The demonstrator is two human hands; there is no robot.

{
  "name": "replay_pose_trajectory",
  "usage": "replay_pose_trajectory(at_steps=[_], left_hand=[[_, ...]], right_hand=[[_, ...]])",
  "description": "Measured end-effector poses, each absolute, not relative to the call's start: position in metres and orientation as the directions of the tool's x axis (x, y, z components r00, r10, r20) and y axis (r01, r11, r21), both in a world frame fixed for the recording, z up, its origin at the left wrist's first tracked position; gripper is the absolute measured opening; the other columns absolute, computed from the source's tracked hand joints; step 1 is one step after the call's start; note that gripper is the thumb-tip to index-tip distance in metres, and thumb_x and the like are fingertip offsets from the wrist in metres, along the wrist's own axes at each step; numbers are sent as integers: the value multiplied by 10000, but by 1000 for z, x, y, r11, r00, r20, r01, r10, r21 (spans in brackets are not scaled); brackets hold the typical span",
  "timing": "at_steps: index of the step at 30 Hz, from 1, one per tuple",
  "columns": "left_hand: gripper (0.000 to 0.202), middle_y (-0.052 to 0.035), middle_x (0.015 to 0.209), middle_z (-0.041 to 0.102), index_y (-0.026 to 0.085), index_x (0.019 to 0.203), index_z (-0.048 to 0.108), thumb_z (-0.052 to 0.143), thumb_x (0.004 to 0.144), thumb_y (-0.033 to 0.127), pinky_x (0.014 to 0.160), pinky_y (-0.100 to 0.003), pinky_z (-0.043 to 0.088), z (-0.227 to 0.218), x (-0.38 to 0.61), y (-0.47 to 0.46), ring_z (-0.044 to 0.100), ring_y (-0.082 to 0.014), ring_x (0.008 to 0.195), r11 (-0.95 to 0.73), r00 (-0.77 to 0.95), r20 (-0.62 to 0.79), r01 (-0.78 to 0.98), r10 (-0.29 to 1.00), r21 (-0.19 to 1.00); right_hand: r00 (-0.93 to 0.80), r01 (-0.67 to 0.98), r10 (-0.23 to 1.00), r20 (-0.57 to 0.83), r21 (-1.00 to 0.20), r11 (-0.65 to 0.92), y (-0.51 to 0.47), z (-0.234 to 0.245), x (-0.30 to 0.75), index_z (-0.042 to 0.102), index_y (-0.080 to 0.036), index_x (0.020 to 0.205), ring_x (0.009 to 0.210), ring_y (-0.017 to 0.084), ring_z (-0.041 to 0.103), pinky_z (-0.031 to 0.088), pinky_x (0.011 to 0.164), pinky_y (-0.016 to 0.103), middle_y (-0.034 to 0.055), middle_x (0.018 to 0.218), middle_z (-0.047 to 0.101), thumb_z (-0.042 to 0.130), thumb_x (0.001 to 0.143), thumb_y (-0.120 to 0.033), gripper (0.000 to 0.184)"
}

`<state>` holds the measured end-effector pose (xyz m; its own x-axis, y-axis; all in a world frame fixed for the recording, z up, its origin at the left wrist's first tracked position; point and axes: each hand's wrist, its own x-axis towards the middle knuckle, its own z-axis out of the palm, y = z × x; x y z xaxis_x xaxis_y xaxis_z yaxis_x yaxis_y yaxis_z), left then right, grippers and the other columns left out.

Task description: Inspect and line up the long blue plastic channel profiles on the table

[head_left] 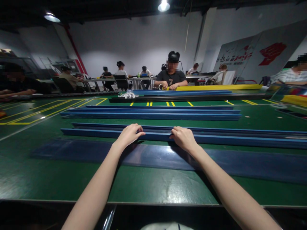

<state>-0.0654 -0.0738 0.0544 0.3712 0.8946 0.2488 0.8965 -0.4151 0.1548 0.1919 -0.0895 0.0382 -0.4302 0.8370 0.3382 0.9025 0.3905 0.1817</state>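
A long blue channel strip [154,136] lies across the green table in front of me. My left hand [129,134] grips its near wall, thumb on the near side and fingers curled over the top. Farther right along the same strip, my right hand [184,137] is closed on that wall too, its fingertips bent over the edge. Between me and the strip, a flat, dark translucent plastic sheet [153,156] lies under my forearms, its surface shiny. Where my fingers go inside the channel is hidden.
More blue channel strips [153,115] lie beyond. Farther off are a black strip [192,97], a crumpled clear plastic bag [129,94] and a yellow strip [223,87]. A person [170,75] sits opposite, hands near a white ring. The green table [153,187] ends close to me.
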Motion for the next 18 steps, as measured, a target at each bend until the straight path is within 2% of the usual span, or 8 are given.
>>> replay_pose_trajectory(at_steps=[3,6,11,14,16,18], left_hand=[[237,-26,890,623,208,846,611,492,832,413,768,-273,414,49,-60,-72,553,-187,899,-465,418,280,876,864,126],[259,-27,892,626,209,829,609,453,858,414,781,-285,414,45,-59,-71,549,-188,894,-450,392,327,885,860,120],[255,-55,1008,616,198,923,605,403,883,349,837,-318,399,42,-61,-64,526,-211,982,-327,258,424,940,868,97],[281,-51,1080,614,204,1007,596,349,887,267,822,-330,399,39,-58,-54,530,-216,1024,-274,215,400,957,891,96],[307,-37,1060,639,214,985,613,325,882,245,826,-330,393,37,-55,-47,556,-206,1005,-262,211,363,960,907,96],[334,-40,1006,667,211,916,641,312,875,247,819,-330,392,35,-51,-42,586,-207,957,-226,184,346,970,920,86]], right_hand=[[-427,904,835,348,164,394,-89,36,190,616,-174,770,827,166,569,316,598,256,61,842,638,496,843,-264,167],[-412,911,835,365,129,393,-86,36,193,613,-186,756,823,164,567,290,567,257,42,837,639,524,827,-300,161],[-336,926,872,357,-41,374,-78,46,205,606,-221,721,779,148,558,266,533,241,2,792,640,547,809,-365,179],[-257,932,855,450,-119,343,-72,52,215,602,-222,748,806,151,547,316,585,233,7,802,639,484,847,-410,243],[-258,931,839,479,-107,348,-68,51,220,606,-212,805,854,164,543,350,656,243,30,856,643,429,873,-431,290],[-315,929,841,439,-38,368,-63,46,223,607,-191,889,907,187,538,361,728,264,64,932,641,404,883,-435,318]])
